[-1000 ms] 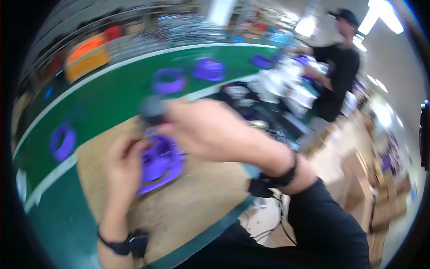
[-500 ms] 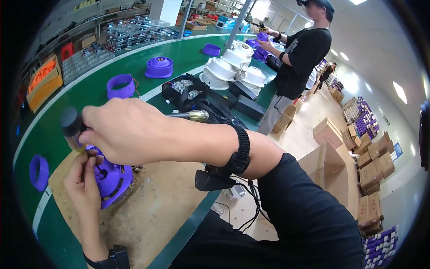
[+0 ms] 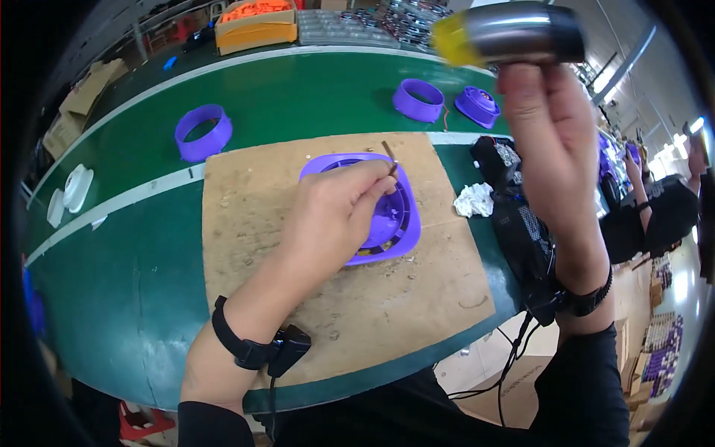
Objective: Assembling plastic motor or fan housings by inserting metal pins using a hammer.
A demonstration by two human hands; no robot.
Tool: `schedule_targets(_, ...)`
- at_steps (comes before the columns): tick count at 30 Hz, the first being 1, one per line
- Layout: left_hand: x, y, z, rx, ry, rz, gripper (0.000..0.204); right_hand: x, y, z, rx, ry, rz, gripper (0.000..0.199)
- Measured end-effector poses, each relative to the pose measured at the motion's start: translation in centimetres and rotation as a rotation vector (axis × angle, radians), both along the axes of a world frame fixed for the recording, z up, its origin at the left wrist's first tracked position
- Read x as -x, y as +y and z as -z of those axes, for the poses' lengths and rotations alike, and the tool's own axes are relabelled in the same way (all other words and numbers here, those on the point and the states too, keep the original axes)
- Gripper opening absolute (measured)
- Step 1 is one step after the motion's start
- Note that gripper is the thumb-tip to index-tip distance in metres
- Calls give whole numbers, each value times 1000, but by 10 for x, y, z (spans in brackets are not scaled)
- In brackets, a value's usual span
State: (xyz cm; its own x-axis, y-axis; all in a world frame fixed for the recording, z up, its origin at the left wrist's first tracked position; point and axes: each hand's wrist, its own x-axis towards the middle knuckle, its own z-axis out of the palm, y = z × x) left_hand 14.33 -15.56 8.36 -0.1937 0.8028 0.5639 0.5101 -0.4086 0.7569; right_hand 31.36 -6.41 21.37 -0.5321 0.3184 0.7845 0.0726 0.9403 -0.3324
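Observation:
Raised at the upper right, my right hand is closed round a mallet; the mallet head has a dark metal body, a yellow face and a black face. The grip hides the handle. My left hand is closed in a pinch on a thin dark rod, over a purple plastic housing. The housing is a rounded square with a circular recess and lies on a brown cardboard sheet. My left hand covers part of it, and the rod's lower end is hidden.
Purple rings stand on the green bench, with another purple part farther right. A crumpled white tissue and a black bag lie by the cardboard's right edge. White parts sit left. A co-worker stands right.
My view has swung left and down. The mallet has gone from just above my left fingers to high up, away from the housing. My left hand stays pinched over the housing.

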Motion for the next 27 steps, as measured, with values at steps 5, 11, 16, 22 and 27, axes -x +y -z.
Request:
schedule_targets(5,4,1,0,-14,30,-4,11,-3,-2,25,29,-582,89,22)
schedule_targets(11,5,1,2,-82,-6,12,11,2,-9,-10,127,4,56,29)
schedule_targets(16,4,2,5,-24,-54,16,11,-4,-13,22,49,-567,133,17)
schedule_targets(22,8,-3,3,-10,-33,31,12,-4,-14,-18,179,74,101,27)
schedule_targets(27,11,2,16,-53,53,0,11,-3,-9,19,133,-636,189,24)
